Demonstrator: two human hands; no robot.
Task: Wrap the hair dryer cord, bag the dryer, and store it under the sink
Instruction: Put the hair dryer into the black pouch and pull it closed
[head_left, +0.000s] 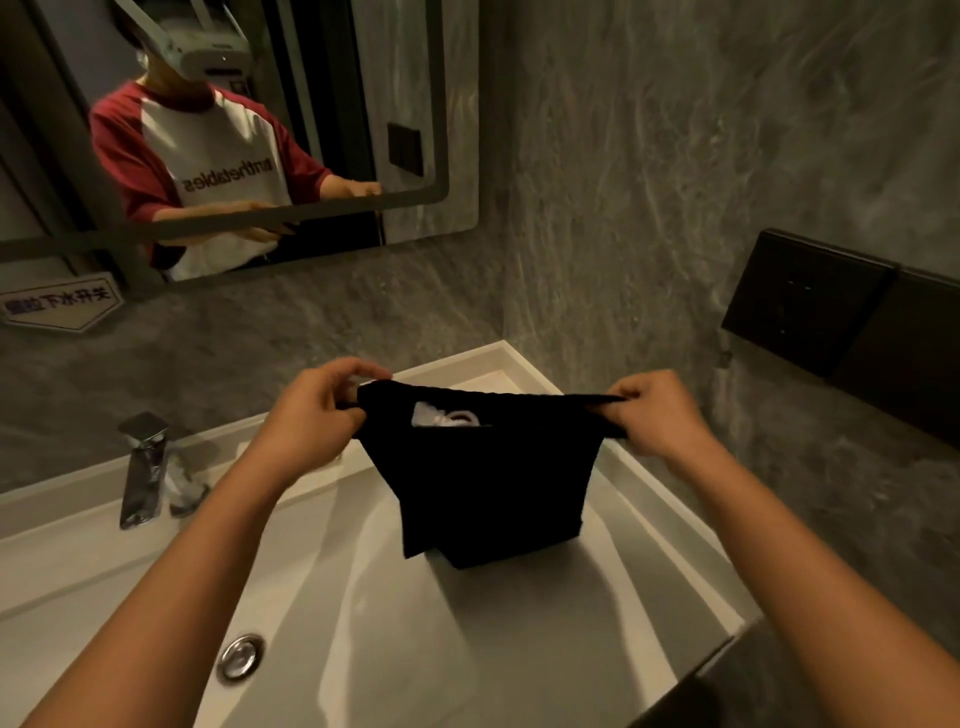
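Observation:
A black cloth bag hangs above the right half of the white sink. My left hand pinches the bag's top left corner. My right hand pinches the top right corner and pulls the mouth taut. Through a narrow gap in the mouth shows a bit of the white hair dryer inside the bag. The rest of the dryer and its cord are hidden by the cloth.
A chrome faucet stands at the sink's back left, and a round drain lies in the basin. A mirror hangs on the grey stone wall. Black wall panels sit at the right.

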